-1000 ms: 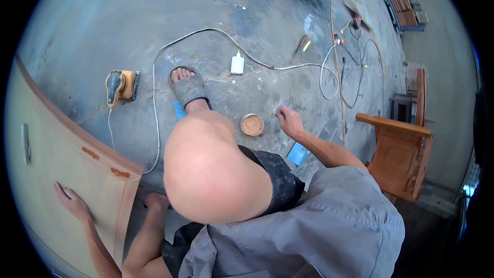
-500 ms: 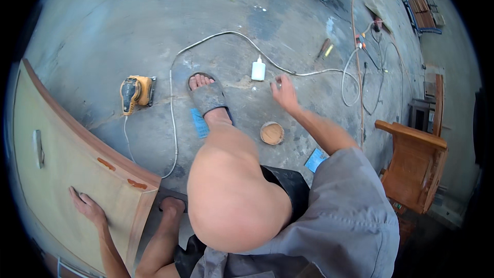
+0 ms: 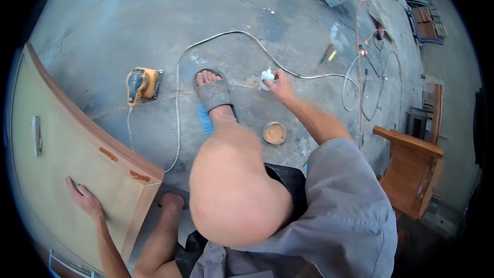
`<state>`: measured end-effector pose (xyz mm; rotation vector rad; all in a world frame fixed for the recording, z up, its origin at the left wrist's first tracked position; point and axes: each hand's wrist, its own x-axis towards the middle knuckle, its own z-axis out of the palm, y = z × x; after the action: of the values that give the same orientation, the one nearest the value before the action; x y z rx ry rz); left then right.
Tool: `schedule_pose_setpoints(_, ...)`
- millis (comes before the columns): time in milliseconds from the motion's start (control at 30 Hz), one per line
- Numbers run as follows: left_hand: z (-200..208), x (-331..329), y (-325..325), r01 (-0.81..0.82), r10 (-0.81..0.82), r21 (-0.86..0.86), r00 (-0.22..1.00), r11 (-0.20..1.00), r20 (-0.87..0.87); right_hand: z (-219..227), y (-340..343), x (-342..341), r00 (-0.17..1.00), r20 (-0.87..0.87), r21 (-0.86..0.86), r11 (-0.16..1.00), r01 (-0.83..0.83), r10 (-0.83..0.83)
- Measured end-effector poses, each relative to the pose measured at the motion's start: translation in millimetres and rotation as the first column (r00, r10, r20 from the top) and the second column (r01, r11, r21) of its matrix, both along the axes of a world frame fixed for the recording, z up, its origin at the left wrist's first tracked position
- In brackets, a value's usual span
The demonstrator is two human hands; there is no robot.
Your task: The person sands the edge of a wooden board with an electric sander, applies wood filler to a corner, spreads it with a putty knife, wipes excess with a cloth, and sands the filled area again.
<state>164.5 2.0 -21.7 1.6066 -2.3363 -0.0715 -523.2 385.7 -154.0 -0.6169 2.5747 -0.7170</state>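
My right hand (image 3: 281, 87) is closed around a small white squeeze bottle (image 3: 266, 79) with a narrow nozzle; the bottle is slightly tilted, its base at or close to the concrete floor. My left hand (image 3: 86, 203) lies flat with fingers stretched on a pale wooden panel (image 3: 56, 175) with a curved, reddish-brown edge. Two orange-brown filler patches (image 3: 108, 154) mark the panel near that edge. A metal handle (image 3: 36, 136) is also on it. Just below the bottle, a round tub of tan paste (image 3: 275, 133) stands open near my right forearm.
A yellow and black power sander (image 3: 142, 85) sits left of my sandalled foot (image 3: 212, 90). A pale cable (image 3: 234, 32) loops over the floor. Blue sandpaper (image 3: 204, 119) lies by the foot. Two slim hand tools (image 3: 327, 53) lie farther right; a wooden chair (image 3: 411, 167) is at the right.
My right hand has moved slightly left and taken hold of the white bottle, which now tilts a little. My left hand stays on the panel. The view has shifted slightly.
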Motion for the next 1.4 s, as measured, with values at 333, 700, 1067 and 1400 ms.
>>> schedule_pose_setpoints(333, 4, -12, -1, 0.01, -0.01, -0.001, 1.0, 1.0, 0.016, 72, 156, 119, 0.968, 0.248, -0.009, 0.999, 0.041, -0.037)
schedule_pose_setpoints(700, 1, 10, -7, -0.019, 0.018, 0.04, 0.999, 0.999, 0.03, 13, 187, 31, 0.957, -0.166, 0.038, 0.969, 0.246, -0.237)
schedule_pose_setpoints(1067, 18, 47, -1, -0.049, 0.048, 0.085, 0.999, 0.995, 0.018, -90, 133, -239, 0.941, -0.198, 0.331, 0.884, 0.329, -0.276)
schedule_pose_setpoints(1400, 38, -38, -22, -0.07, 0.056, 0.055, 0.974, 0.996, 0.22, -127, 212, -287, 0.74, 0.439, 0.068, 0.84, 0.539, -0.51)
